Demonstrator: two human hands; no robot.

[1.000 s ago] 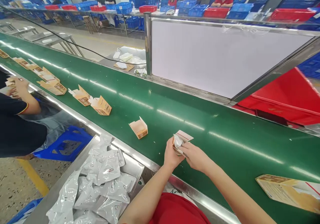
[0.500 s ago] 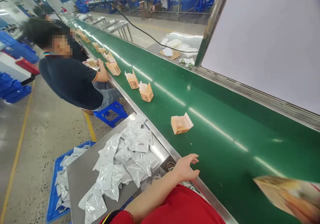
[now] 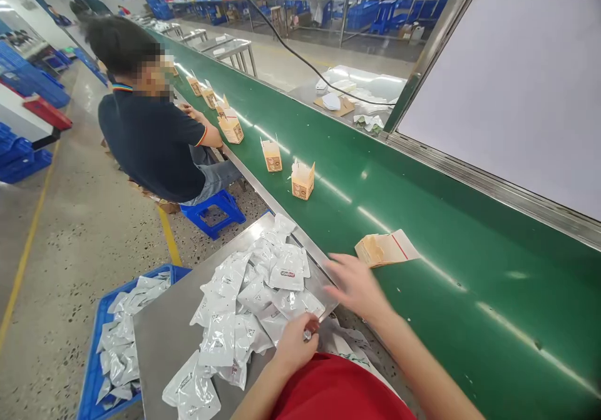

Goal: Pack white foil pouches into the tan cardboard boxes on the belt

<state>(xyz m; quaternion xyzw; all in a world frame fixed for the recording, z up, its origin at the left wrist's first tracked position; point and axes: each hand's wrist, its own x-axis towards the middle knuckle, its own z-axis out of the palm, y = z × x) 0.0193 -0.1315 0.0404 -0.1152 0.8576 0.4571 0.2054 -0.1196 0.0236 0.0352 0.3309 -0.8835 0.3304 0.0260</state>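
My left hand (image 3: 297,343) is closed at the near edge of a pile of silver-white pouches (image 3: 256,291). A small shiny bit shows between its thumb and finger, too little to name. My right hand (image 3: 357,287) reaches over the metal rim of the green conveyor belt (image 3: 469,320), its fingers apart and holding nothing visible; it is slightly blurred. Just beyond its fingers, a small tan carton (image 3: 373,250) rests on the belt, with a long flap spread to the right. The pouches lie heaped on a steel table (image 3: 164,338).
Farther along the belt stand several open cartons (image 3: 303,182). A co-worker in a dark shirt (image 3: 150,135) sits on a blue stool (image 3: 213,213) beside it. At lower left, a blue crate (image 3: 89,370) holds more pouches. A pale panel (image 3: 511,101) stands across the belt.
My left hand has drawn back from the belt rim to the pouches and closed. My right hand has come leftward into view, empty. The blurred carton at lower right is gone from there.
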